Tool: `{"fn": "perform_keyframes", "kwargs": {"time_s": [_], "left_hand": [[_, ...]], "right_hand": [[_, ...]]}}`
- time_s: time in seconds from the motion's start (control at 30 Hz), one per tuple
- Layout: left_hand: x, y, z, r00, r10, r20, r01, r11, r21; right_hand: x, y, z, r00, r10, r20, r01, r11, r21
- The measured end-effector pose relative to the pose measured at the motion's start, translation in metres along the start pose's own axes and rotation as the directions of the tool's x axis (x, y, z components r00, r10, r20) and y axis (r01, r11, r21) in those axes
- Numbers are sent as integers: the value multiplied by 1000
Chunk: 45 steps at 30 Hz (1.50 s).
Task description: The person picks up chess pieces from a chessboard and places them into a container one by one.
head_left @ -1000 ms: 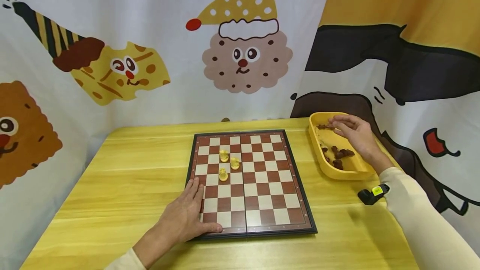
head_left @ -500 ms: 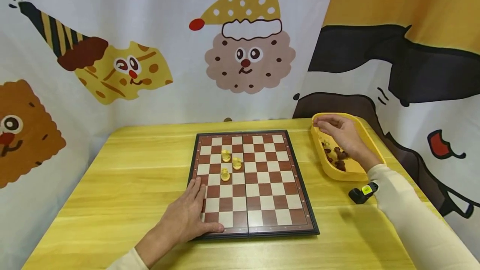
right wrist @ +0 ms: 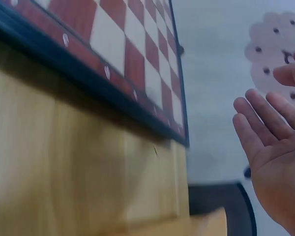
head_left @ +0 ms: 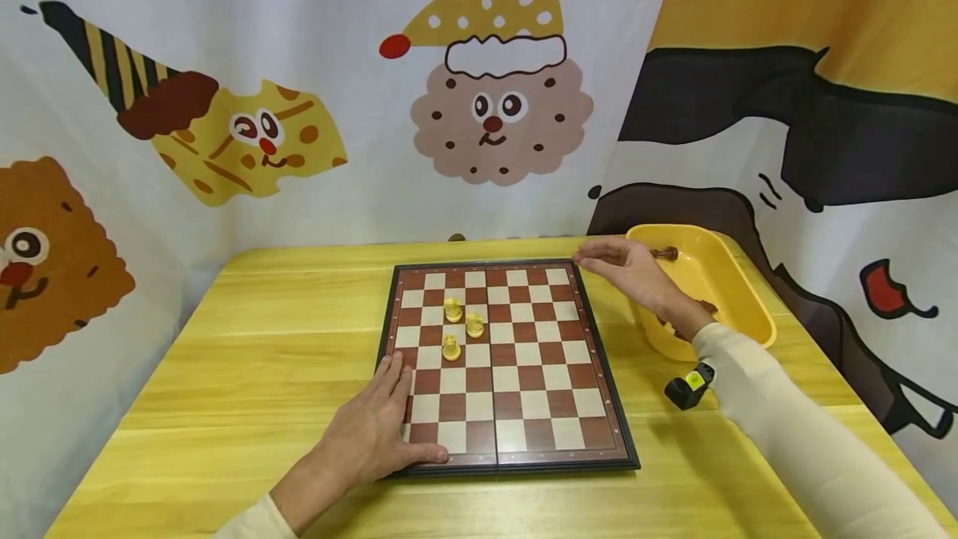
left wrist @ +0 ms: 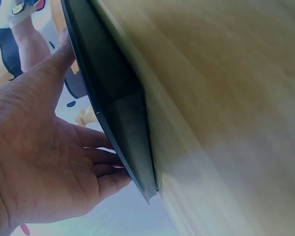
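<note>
A folding chessboard [head_left: 516,377] with brown and cream squares lies on the table. Three pale yellow chess pieces [head_left: 475,325] stand on its left half. My left hand [head_left: 367,431] rests on the board's near left corner, thumb along the front edge and fingers over the left edge. From below, the left wrist view shows the board's black side [left wrist: 118,98] against those fingers. My right hand [head_left: 624,269] is in the air between the board's far right corner and the yellow tray [head_left: 737,289]. Its fingers extend with the thumb apart; nothing shows between them in the right wrist view.
Dark brown chess pieces [head_left: 664,254] lie in the tray, some hidden behind my right wrist. A small black camera [head_left: 684,389] hangs at the right cuff. Behind the wooden table [head_left: 284,314] hangs a cartoon-printed curtain [head_left: 337,215].
My right hand has moved left from over the tray toward the board's far right corner. A dark piece at the tray's far end is uncovered again. The left hand stays put.
</note>
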<state>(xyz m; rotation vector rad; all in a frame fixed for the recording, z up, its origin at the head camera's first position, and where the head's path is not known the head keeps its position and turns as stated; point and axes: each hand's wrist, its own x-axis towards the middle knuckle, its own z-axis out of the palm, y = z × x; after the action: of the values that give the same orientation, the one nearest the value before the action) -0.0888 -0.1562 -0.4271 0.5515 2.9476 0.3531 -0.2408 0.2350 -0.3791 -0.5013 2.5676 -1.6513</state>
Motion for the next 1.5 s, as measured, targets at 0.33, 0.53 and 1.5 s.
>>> {"fn": "perform_keyframes", "kwargs": {"time_s": [0.33, 0.53, 1.5], "left_hand": [[0, -1, -1, 1000, -12, 8, 12, 1000, -14], [0, -3, -1, 1000, -9, 1, 9, 1000, 9], [-1, -3, 0, 1000, -1, 12, 1, 1000, 18]], "right_hand": [[8, -13, 66, 980, -103, 170, 100, 995, 28], [13, -17, 92, 975, -99, 200, 99, 995, 8], [25, -14, 155, 953, -74, 295, 131, 975, -177]]}}
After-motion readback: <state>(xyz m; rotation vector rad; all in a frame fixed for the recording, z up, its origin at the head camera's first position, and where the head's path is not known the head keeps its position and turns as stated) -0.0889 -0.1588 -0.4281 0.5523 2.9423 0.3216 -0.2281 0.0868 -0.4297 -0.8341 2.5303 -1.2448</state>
